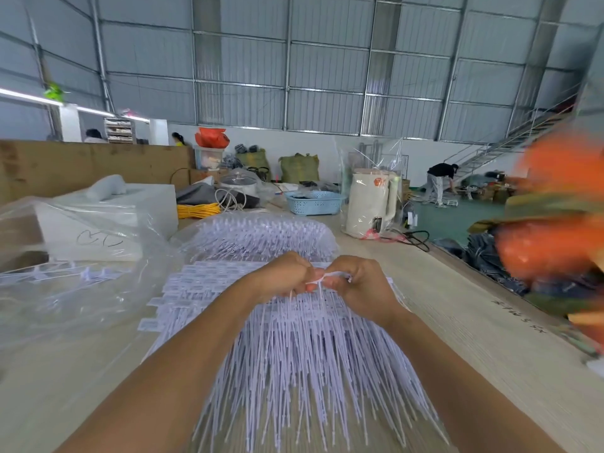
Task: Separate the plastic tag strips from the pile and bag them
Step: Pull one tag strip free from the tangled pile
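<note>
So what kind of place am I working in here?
Probably a warehouse or small factory workshop: a high corrugated metal roof, stuffed green sacks along the far wall, and a long worktable holding a big pile of plastic tag strips.

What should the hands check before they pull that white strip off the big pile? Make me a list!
1. Both hands on the strip: ok. The left hand and right hand pinch one tag strip between them.
2. Strip free of the pile: cannot tell; the fingers hide where it joins.
3. Pile lying flat on the table: ok.
4. Bag within reach: ok. A clear plastic bag lies just left of the pile.
5. Bag mouth open: cannot tell; it is crumpled.
6. Room to pull: ok. The kettle stands well behind.
</note>
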The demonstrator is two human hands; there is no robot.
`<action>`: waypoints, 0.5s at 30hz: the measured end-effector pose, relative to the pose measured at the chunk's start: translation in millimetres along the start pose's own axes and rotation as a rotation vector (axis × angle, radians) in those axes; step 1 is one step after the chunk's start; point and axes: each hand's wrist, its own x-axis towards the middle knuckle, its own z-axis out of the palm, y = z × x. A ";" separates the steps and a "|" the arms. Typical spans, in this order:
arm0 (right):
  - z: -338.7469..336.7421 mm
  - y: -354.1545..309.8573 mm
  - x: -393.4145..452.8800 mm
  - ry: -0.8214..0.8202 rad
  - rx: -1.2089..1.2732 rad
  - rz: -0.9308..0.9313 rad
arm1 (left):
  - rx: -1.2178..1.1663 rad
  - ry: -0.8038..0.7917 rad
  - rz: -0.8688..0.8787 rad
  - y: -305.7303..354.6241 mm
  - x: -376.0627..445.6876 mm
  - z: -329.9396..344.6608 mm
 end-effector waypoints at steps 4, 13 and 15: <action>-2.8 2.0 -4.6 0.072 -0.060 -0.015 | -0.068 -0.052 -0.045 -1.8 -2.9 -4.6; -9.5 -16.9 6.2 -0.149 0.401 0.352 | 0.301 -0.149 0.089 3.1 -3.8 6.4; -5.9 -15.6 8.6 -0.174 0.320 0.332 | 0.404 -0.138 0.124 2.3 -2.7 5.2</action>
